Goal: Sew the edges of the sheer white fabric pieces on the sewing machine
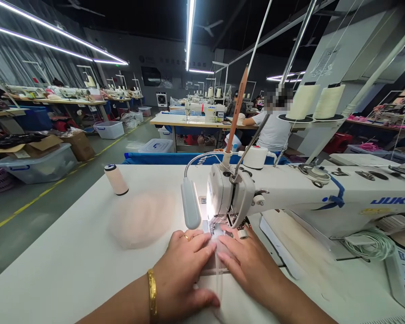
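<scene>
Under the lit needle area of a white sewing machine (222, 193), a pale, thin strip of fabric (218, 270) runs toward me. My left hand (185, 265) lies palm down on the left of the strip, fingers spread, with a gold bracelet at the wrist. On the right side, my right hand (245, 256) rests flat with its fingers apart, their tips near the presser foot. Both hands press on the material without gripping it. The fabric under the fingertips is partly hidden.
A thread cone (117, 181) stands at the table's back left, near a blurred beige fabric piece (141, 219). A grey lamp (191, 204) hangs left of the needle. Green cord (371, 245) lies coiled right. A person (273, 128) sits beyond.
</scene>
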Motion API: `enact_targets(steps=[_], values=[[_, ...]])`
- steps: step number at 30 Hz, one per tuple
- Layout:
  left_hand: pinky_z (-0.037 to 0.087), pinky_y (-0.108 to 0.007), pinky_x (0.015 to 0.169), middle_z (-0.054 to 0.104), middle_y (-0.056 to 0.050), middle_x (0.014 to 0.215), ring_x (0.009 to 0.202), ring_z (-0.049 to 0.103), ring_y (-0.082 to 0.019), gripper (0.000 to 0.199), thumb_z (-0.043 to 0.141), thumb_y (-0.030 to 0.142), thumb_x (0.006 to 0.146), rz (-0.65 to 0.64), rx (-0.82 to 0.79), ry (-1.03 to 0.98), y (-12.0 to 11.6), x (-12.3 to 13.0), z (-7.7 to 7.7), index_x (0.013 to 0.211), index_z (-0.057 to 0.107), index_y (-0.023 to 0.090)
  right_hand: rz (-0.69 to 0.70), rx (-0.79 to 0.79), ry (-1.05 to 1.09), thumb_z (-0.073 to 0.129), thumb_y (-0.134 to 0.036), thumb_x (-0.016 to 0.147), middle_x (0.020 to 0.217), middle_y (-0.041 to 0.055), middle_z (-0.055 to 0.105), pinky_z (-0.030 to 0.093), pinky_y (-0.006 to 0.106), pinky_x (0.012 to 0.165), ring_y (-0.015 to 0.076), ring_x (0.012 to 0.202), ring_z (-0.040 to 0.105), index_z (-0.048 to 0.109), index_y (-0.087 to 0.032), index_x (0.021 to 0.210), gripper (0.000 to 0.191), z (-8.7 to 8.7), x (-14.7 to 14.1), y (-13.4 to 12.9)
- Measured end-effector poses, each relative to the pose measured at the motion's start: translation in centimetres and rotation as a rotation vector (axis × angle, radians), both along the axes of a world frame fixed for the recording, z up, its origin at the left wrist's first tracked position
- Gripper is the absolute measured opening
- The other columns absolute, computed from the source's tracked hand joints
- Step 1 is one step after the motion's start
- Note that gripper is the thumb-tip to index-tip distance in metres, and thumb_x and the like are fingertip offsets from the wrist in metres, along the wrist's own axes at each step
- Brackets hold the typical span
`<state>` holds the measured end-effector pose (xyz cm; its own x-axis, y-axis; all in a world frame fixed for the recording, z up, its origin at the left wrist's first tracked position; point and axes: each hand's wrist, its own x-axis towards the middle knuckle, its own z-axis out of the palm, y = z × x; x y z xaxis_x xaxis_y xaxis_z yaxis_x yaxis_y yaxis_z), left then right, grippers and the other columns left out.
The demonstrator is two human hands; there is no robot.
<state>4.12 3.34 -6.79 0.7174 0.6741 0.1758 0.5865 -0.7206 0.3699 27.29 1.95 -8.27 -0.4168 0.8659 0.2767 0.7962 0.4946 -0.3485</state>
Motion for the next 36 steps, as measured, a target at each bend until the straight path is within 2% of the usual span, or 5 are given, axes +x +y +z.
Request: enact_targets(steps=[3,6,10,22,36], values=[[0.042,-0.058,0.101,0.064,-0.007,0.135,0.127,0.053,-0.042,0.061,0.092,0.045,0.07,-0.092,-0.02,0.05,-0.2,-0.8,0.6,0.12,0.063,0.026,0.191,-0.193,0.044,0.09,-0.043,0.082,0.143,0.0074,0.061,0.051,0.05,0.104,0.0364,0.128,0.054,0.066,-0.028,0.123,0.051,1.8,0.7,-1.1],[0.046,-0.043,0.089,0.067,-0.004,0.103,0.098,0.061,-0.025,0.008,0.062,0.015,0.09,-0.087,0.038,-0.031,0.2,-0.5,-0.3,0.089,0.057,0.021,0.237,-0.247,0.038,0.08,-0.027,0.092,0.132,0.0039,0.065,0.052,0.045,0.1,0.0313,0.121,0.058,0.066,-0.027,0.112,0.024,2.5,0.9,-1.3],[0.04,-0.03,0.062,0.052,0.0,0.076,0.066,0.046,-0.018,0.019,0.036,0.008,0.092,0.071,-0.024,-0.248,1.1,1.1,-1.7,0.081,0.039,0.023,0.168,-0.14,0.164,0.048,-0.015,0.106,0.101,0.0031,0.071,0.051,0.04,0.089,0.0246,0.096,0.063,0.063,-0.024,0.097,0.02,1.7,0.8,-0.6],[0.041,-0.03,0.065,0.053,-0.003,0.081,0.074,0.051,-0.02,0.016,0.047,0.006,0.07,0.178,-0.077,-0.334,2.9,2.4,-1.9,0.075,0.047,0.021,0.012,-0.111,0.549,0.04,-0.047,0.112,0.082,0.0023,0.069,0.048,0.028,0.069,0.0196,0.076,0.065,0.063,-0.023,0.081,0.045,1.6,-0.8,0.2],[0.034,-0.029,0.061,0.055,-0.003,0.076,0.07,0.048,-0.017,0.027,0.059,0.021,0.099,-0.036,0.24,-0.317,0.2,1.6,-1.9,0.076,0.073,0.022,0.317,-0.114,0.103,0.038,-0.045,0.114,0.082,0.0005,0.064,0.044,0.035,0.081,0.0199,0.08,0.058,0.055,-0.022,0.083,0.043,2.1,0.9,-0.8]])
